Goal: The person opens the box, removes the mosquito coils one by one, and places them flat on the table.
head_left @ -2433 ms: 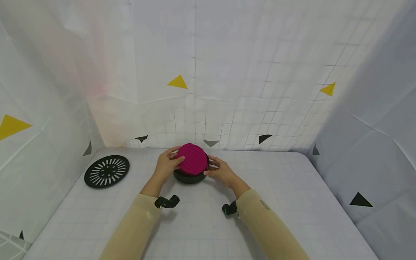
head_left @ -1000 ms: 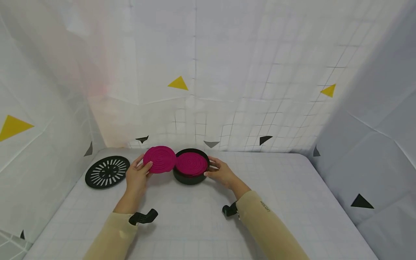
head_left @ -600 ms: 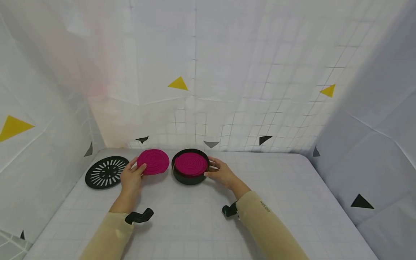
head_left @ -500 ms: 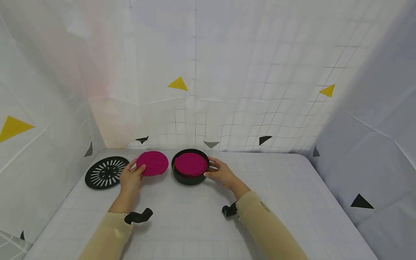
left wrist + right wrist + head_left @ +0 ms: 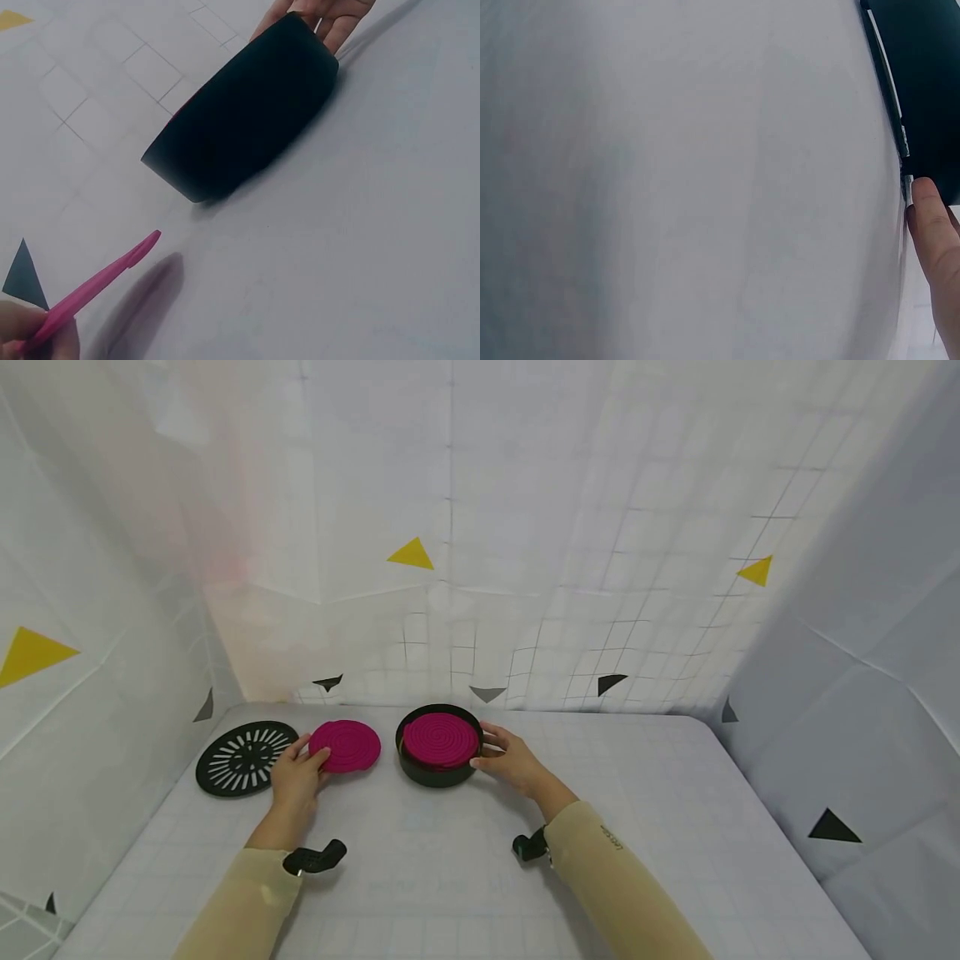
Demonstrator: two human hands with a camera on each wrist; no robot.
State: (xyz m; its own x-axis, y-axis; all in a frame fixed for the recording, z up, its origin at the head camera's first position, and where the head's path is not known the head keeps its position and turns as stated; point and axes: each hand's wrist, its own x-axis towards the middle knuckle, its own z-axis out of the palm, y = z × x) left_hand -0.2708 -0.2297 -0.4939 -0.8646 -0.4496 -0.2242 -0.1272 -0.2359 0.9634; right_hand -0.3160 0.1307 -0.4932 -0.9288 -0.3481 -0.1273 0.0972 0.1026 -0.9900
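Note:
My left hand pinches a round pink coaster with raised concentric rings by its left edge. In the left wrist view the coaster appears edge-on, tilted, above its own shadow. To its right stands a black round coaster holder with another pink coaster inside. My right hand holds the holder's right side, thumb toward the front and fingers farther back. In the right wrist view a finger touches the holder's dark wall.
A black slotted disc lies at the table's back left, just beside my left hand. The white table is bounded by white sheet walls at the back and sides.
My left hand has lifted the top coaster off the holder, carried it left and lowered it toward the table, uncovering another coaster. My right hand has stayed on the holder.

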